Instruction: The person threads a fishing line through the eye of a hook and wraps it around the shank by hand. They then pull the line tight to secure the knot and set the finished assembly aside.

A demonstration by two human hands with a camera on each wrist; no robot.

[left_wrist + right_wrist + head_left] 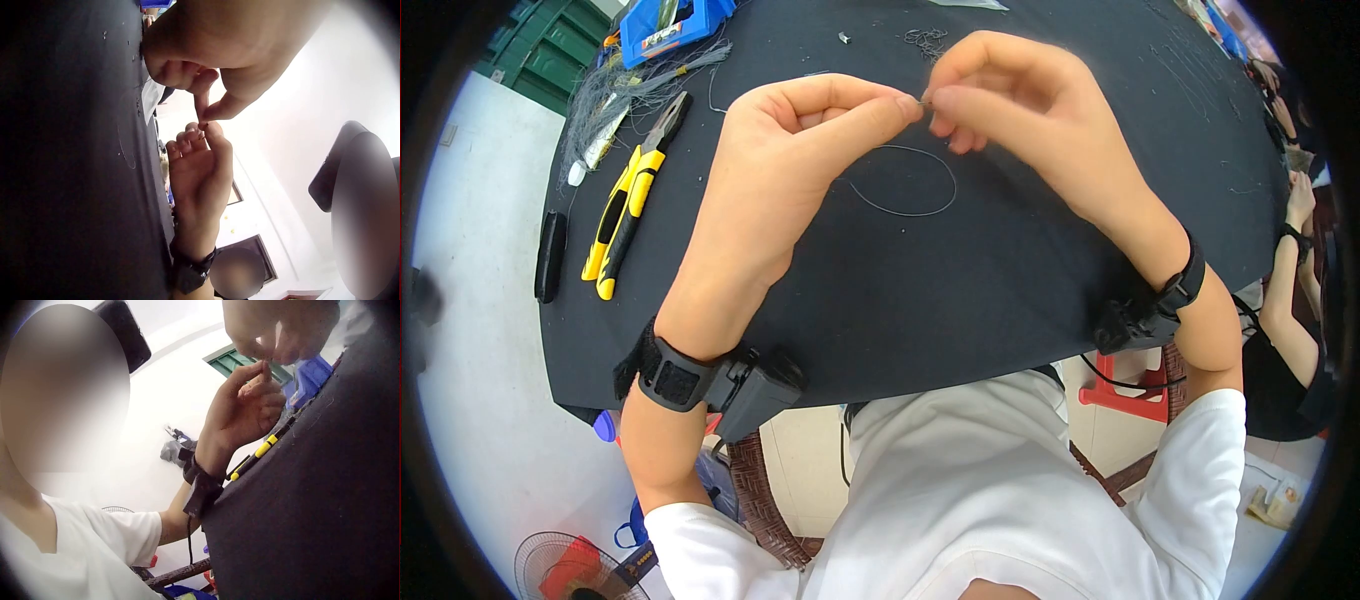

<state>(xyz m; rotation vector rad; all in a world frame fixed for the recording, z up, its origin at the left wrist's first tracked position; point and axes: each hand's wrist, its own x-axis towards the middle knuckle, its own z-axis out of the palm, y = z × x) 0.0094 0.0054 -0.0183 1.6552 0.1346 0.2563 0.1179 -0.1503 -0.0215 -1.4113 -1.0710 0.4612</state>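
My left hand (785, 150) pinches a tiny dark piece (925, 103) between thumb and forefinger, high over the black table. Facing it, my right hand (1025, 105) brings its thumb and bent forefinger together on the same piece, its other fingers loosely curled. In the left wrist view, the two hands' fingertips meet at the tiny dark piece (201, 135); its exact kind I cannot tell. Below the hands shows a thin grey wire loop (955, 185), one end running toward the left hand, which partly hides it.
Yellow-and-black pliers (635, 200) lie at the left, beside a black case (551, 257). Behind them are a bundle of thin grey strands (605, 95) and a blue box (670, 35). A small dark chain-like heap (925, 42) lies at the back. Another person's arm (1290, 270) is at the right.
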